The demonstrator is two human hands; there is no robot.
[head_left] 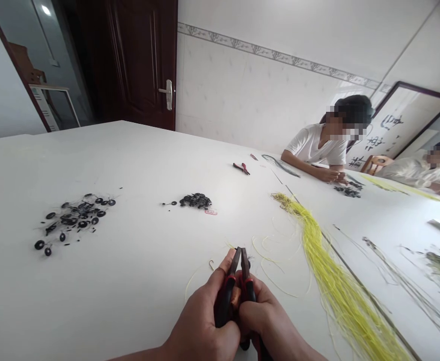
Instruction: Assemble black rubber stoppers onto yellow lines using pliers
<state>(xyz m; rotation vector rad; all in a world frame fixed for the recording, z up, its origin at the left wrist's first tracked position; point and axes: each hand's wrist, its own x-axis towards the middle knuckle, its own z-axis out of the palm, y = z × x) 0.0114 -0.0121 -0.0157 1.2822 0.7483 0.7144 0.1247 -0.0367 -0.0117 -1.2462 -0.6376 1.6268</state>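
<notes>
My left hand (205,313) is wrapped around black-and-red pliers (223,300), whose dark jaws point away from me. A second, similar pair of pliers (248,290) is gripped in my right hand (268,316). The two tips come close together just above the table; whatever sits between them is too small to make out. Beside my left fingertips show thin yellow strands, and a small hook (211,264) lies on the left. A dark round piece (249,262) is partly visible behind the right jaws.
Black disc-like pieces lie in a loose pile (79,215) and a tighter pile (196,200). A long yellow line bundle (317,250) spreads along the right. Another pair of pliers (241,168) rests farther back. Two people (315,145) sit at the table's right side, handling small things.
</notes>
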